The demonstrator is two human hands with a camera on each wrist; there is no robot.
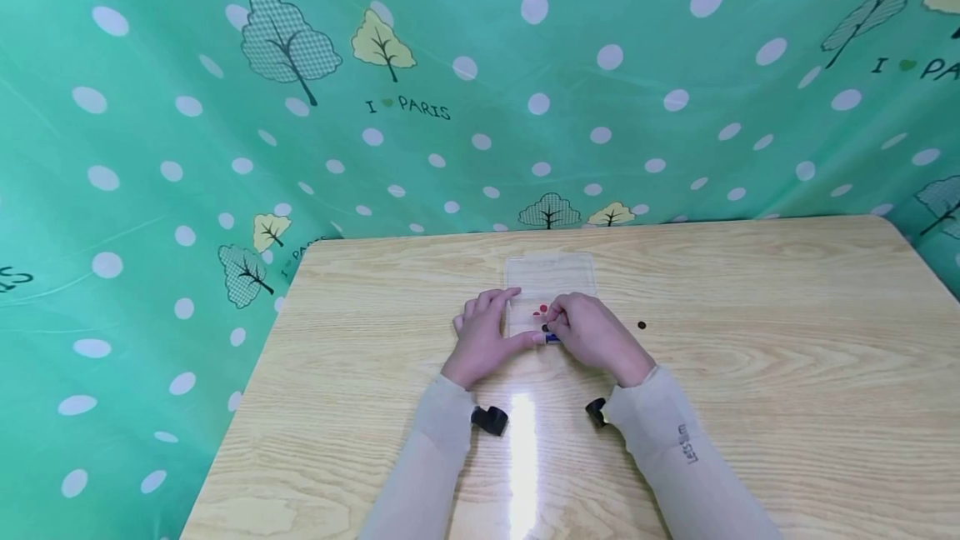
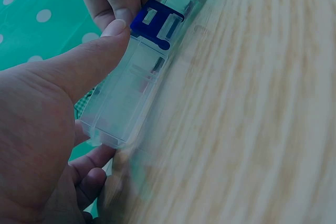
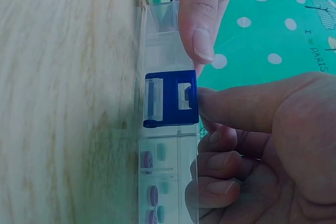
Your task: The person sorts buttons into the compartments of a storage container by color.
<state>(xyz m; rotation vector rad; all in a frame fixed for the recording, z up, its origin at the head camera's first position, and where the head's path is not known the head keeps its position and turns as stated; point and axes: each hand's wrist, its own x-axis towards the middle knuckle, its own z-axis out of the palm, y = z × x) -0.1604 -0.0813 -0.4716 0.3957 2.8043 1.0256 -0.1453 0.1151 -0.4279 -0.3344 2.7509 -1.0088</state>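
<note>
A clear plastic compartment box point(image 1: 522, 325) lies on the table with its lid point(image 1: 551, 275) folded back. A blue latch point(image 3: 170, 99) sits at the middle of its front. My left hand point(image 1: 483, 340) grips the box at its left end, thumb along the front edge beside the latch, fingers round the far side. My right hand point(image 1: 592, 336) is over the box's right part, thumb and fingertips pinching a small dark button point(image 1: 546, 327) just behind the latch. Red buttons point(image 1: 543, 307) lie in the box. More buttons point(image 3: 153, 195) show through its front wall.
One dark button point(image 1: 642, 325) lies on the wooden table point(image 1: 750, 340) to the right of the box. A green dotted curtain point(image 1: 480, 107) hangs behind the table's back edge. Black wrist cameras point(image 1: 491, 420) sit at both sleeves.
</note>
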